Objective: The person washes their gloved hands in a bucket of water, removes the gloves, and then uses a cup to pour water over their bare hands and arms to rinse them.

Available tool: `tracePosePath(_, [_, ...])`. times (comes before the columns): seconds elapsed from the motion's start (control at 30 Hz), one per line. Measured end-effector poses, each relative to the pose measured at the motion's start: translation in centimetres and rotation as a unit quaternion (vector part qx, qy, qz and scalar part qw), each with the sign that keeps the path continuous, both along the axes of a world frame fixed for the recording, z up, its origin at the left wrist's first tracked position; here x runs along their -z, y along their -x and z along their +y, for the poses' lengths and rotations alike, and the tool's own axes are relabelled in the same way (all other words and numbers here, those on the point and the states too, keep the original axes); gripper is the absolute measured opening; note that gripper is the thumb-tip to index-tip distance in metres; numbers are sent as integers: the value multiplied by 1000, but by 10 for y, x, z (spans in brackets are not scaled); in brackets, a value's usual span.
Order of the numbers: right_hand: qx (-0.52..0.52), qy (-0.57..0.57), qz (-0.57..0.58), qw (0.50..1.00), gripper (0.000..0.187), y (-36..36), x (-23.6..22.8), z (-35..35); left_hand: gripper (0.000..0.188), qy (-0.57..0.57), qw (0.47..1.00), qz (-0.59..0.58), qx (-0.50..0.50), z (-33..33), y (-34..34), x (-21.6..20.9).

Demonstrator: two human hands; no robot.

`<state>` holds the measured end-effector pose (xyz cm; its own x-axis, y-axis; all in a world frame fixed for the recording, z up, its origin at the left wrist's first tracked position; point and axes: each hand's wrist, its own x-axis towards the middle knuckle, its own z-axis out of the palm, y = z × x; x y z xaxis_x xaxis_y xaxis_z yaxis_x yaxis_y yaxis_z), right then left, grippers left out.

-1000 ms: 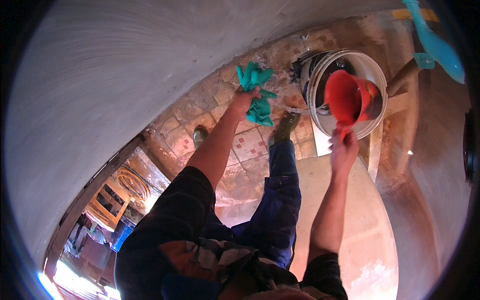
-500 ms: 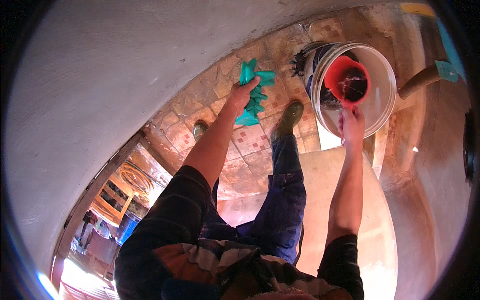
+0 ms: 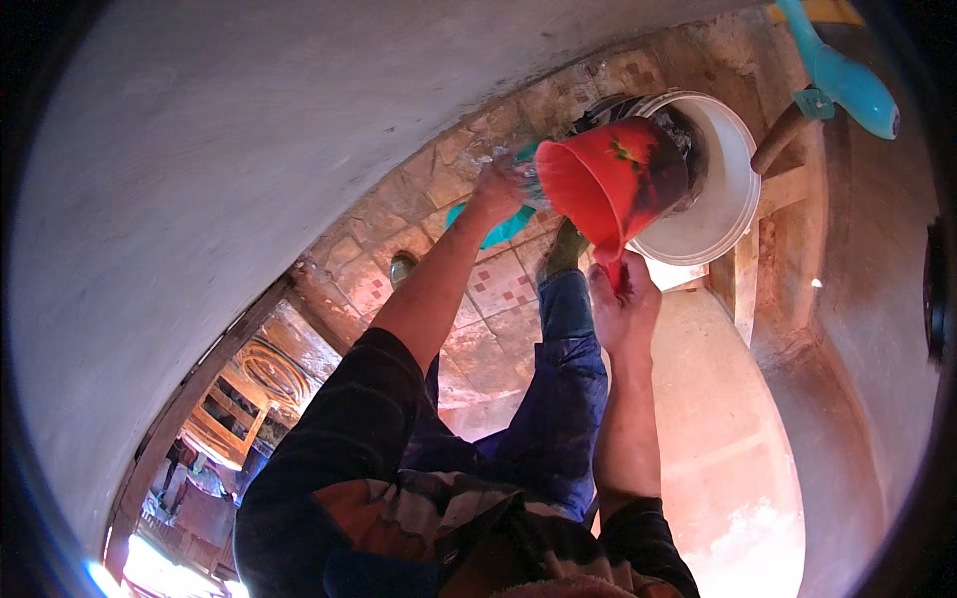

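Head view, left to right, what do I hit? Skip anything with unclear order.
Brown coil → left boot → left hand with its teal bundle → red scoop → white bucket → light-blue object at upper right → black object on the right-hand wall.

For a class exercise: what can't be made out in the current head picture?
In the head view:
Left hand: grip smeared by motion blur.
Green bundle: partly covered by the left hand.
Inside the bucket: partly hidden behind the red jug.
Jug's inner bottom: hidden by its own wall.
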<state>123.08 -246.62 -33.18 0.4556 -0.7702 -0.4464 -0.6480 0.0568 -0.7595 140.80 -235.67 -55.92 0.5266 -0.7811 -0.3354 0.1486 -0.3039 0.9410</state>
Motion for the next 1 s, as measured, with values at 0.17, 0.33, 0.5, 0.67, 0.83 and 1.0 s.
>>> tracePosePath(0.17, [1, -19, 31, 999, 15, -5, -1, 10, 27, -205, 972, -111, -33, -5, 0, -28])
tracePosePath(0.33, [-86, 46, 4, 995, 15, -9, -6, 32, 24, -58, 937, 266, -218, 23, -1, 8])
tracePosePath(0.5, [-58, 48, -3, 997, 14, 16, 2, 35, 16, -119, 952, 212, -187, -4, 15, -28])
tracePosePath(0.67, [76, -68, -55, 993, 19, 40, 16, 25, 16, -15, 849, 443, -286, -1, -6, -48])
tracePosePath(0.83, [197, -162, -49, 966, 14, 52, 23, -25, 21, -22, 856, 356, -374, 35, -25, -48])
tracePosePath(1.0, [201, -179, -41, 962, 14, 61, 93, -93, 16, 78, 852, 345, -386, 37, -23, -77])
